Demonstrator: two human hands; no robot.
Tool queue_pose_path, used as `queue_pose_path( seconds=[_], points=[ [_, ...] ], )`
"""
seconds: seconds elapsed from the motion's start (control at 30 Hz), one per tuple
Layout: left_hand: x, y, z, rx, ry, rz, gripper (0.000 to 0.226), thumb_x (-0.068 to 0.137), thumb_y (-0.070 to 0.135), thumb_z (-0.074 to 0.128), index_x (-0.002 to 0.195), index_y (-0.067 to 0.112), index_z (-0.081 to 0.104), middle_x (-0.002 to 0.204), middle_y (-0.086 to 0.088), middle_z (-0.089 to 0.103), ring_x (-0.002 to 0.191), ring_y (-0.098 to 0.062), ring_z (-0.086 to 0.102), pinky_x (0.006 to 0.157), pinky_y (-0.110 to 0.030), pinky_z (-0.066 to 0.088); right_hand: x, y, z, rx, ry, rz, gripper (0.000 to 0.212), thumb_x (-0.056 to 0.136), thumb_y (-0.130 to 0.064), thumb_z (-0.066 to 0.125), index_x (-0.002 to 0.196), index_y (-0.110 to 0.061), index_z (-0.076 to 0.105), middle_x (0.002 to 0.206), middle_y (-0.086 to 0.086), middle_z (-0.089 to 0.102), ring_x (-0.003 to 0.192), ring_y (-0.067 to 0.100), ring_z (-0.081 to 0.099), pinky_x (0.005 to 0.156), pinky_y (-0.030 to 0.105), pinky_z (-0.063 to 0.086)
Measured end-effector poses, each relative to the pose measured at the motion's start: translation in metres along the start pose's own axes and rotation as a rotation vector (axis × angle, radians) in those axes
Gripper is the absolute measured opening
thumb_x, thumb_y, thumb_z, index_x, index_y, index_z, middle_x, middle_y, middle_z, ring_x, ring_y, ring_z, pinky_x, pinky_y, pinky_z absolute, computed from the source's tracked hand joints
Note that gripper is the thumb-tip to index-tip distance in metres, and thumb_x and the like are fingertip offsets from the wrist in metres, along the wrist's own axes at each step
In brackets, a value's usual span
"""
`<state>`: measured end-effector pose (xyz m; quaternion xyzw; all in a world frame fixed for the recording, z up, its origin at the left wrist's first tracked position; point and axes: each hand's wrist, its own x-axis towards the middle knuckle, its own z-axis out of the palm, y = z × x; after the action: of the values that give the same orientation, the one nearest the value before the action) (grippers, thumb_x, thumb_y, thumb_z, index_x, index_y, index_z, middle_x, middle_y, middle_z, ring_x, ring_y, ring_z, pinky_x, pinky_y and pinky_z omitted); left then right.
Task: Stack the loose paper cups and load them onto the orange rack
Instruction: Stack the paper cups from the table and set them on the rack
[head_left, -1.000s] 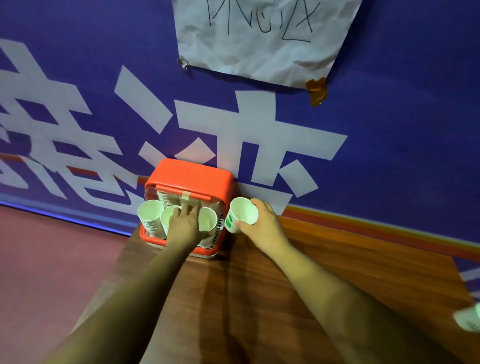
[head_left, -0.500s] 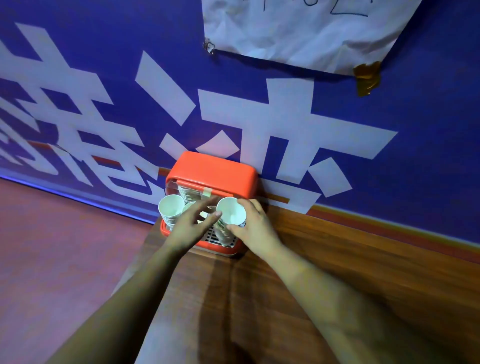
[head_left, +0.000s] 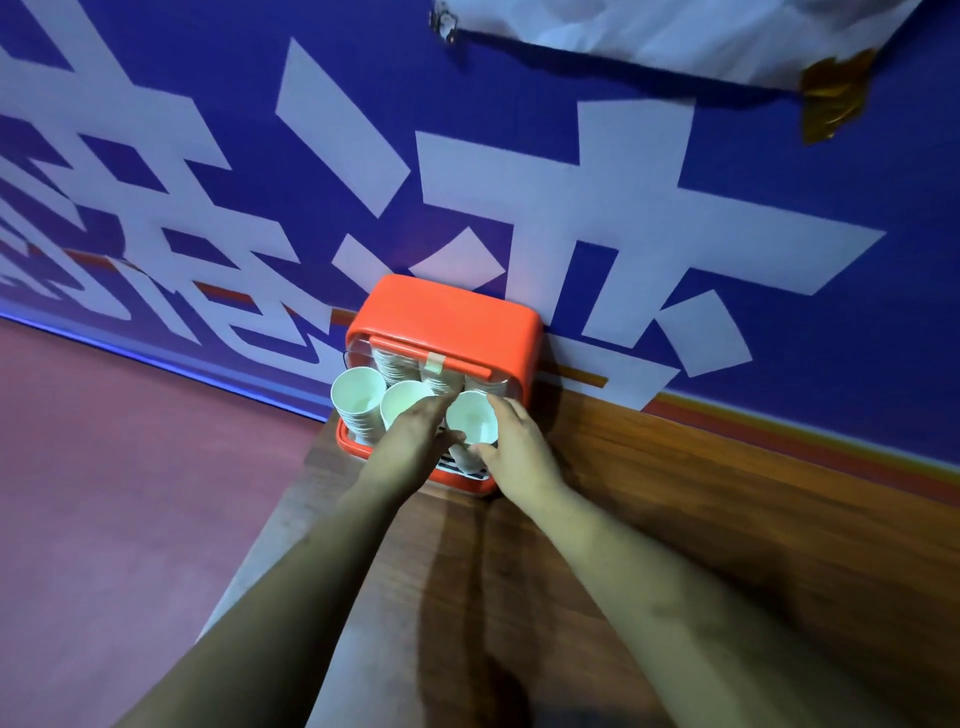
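Wood-grain counter (head_left: 675, 499) carries the orange plastic rack (head_left: 447, 322) at its far edge. The right hand (head_left: 519, 449) curls its fingers round a white paper cup (head_left: 471, 418) at eleven o'clock of the palm (mouth towards the camera, long axis leaning down into the rack). The left hand (head_left: 415, 436), fingers straight and together, touches its nine o'clock side; the right looks placed to seat it.

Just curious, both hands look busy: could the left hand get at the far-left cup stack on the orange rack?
Probably yes. The far-left cup stack stands uncovered at the open front of the orange rack, and the left hand lies just beside it, fingers straight, gripping nothing.
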<state>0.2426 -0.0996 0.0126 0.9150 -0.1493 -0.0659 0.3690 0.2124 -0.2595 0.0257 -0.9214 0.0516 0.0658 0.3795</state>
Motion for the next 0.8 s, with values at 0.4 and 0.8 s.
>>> queue_pose_path(
  seconds=[0.4,0.8],
  points=[
    [-0.012,-0.001,0.008,0.258,0.076,0.159,0.050,0.080,0.013,0.074,0.126,0.004,0.058,0.114,-0.014,0.060,0.101,-0.036,0.053,0.086,-0.047,0.048,-0.006,0.025,0.003,0.035,-0.049,0.109,0.079,0.081,-0.030,0.076,0.148,-0.017,0.036,0.147,0.004,0.046,0.134,0.023,0.044,0.110,0.034,0.038],
    [-0.030,0.097,0.097,0.068,-0.155,0.033,0.035,0.085,0.027,0.064,0.115,0.009,0.060,0.112,-0.009,0.057,0.105,-0.028,0.058,0.092,-0.035,0.046,-0.140,0.168,-0.130,-0.055,0.111,0.392,0.061,0.087,-0.040,0.067,0.138,-0.012,0.049,0.136,0.009,0.051,0.122,0.025,0.052,0.101,0.031,0.042]
  ],
)
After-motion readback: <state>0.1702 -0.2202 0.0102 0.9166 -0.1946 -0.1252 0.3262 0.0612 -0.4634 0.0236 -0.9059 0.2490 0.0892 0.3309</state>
